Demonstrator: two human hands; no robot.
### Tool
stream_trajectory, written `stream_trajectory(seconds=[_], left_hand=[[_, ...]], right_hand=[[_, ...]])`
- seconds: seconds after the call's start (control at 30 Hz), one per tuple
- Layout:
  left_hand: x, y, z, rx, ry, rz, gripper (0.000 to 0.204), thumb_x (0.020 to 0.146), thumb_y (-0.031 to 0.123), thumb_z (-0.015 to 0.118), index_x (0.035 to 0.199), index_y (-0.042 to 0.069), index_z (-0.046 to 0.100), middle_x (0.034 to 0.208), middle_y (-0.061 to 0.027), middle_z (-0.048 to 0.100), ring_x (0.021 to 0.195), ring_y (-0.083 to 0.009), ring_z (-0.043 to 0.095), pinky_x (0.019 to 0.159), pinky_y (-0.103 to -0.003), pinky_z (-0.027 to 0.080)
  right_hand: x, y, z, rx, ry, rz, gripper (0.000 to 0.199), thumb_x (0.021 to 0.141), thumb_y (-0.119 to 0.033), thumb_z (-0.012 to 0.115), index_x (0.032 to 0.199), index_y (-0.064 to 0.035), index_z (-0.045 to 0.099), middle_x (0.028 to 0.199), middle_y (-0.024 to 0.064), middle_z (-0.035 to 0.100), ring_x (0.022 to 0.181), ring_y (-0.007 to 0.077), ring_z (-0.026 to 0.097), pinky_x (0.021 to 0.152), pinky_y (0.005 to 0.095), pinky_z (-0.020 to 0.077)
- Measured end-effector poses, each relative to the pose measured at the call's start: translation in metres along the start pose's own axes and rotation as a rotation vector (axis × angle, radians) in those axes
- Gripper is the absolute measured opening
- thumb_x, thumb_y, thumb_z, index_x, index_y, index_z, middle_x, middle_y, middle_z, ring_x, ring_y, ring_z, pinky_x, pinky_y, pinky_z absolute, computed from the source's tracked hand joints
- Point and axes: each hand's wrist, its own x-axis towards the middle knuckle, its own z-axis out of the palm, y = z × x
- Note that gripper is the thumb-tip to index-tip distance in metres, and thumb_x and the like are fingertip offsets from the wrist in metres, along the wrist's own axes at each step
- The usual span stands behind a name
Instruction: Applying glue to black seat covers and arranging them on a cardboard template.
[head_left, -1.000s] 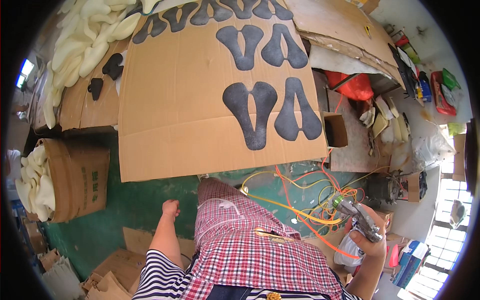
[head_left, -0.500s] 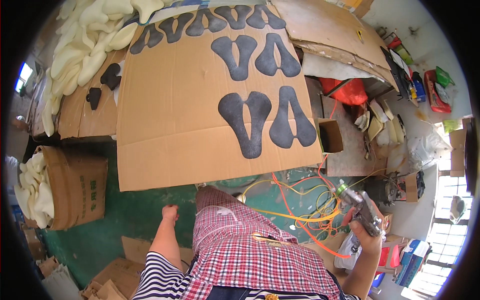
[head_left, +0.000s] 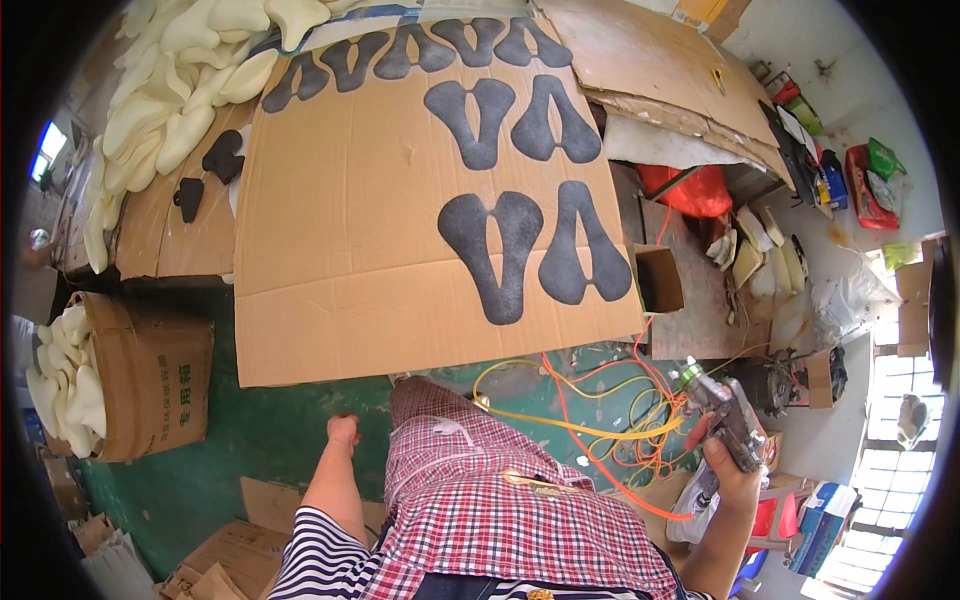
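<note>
1. Your cardboard sheet [head_left: 400, 200] lies flat ahead of you, well forward and left of the spray gun; its dark saddle-shaped cutouts [head_left: 535, 250] run lengthwise away from you.
2. A tangle of orange and yellow hoses [head_left: 600, 420] lies between you and the sheet.
3. Your right hand [head_left: 735, 470], the nearer one, grips the spray gun [head_left: 720, 415], nozzle pointing toward the sheet.
4. Your left hand [head_left: 343, 432] is clenched, holding nothing visible.

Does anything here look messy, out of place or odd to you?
Yes: orange and yellow hoses lie in a loose tangle on the green floor beside the right hand, which grips a metal spray gun. Cream foam pieces overflow the brown cardboard box.
</note>
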Motion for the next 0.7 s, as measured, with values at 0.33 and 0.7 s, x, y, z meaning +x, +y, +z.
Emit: stream_trajectory(seconds=[0.33, 0.7], left_hand=[[0.001, -0.006, -0.001, -0.028, -0.001, -0.019, 0.026, 0.081, 0.013, 0.062, 0.106, 0.005, 0.065, 0.091, -0.01, 0.065, 0.057, -0.022, 0.059, 0.045, -0.033, 0.043], [-0.001, -0.017, -0.006, -0.071, -0.023, -0.052, 0.029, 0.082, 0.013, 0.062, 0.11, 0.005, 0.064, 0.09, -0.0088, 0.065, 0.055, -0.0198, 0.058, 0.045, -0.032, 0.043]], right_hand=[[-0.001, -0.002, 0.001, -0.003, -0.09, 0.028, 0.069, 0.075, -0.026, 0.078, 0.128, 0.0076, 0.049, 0.083, 0.0072, 0.064, 0.074, 0.0139, 0.061, 0.067, 0.0276, 0.0492], [0.022, -0.014, 0.029, 0.016, -0.304, -0.024, 0.066, 0.077, -0.025, 0.078, 0.127, 0.0078, 0.049, 0.078, 0.0078, 0.063, 0.07, 0.0125, 0.059, 0.06, 0.0262, 0.0458]])
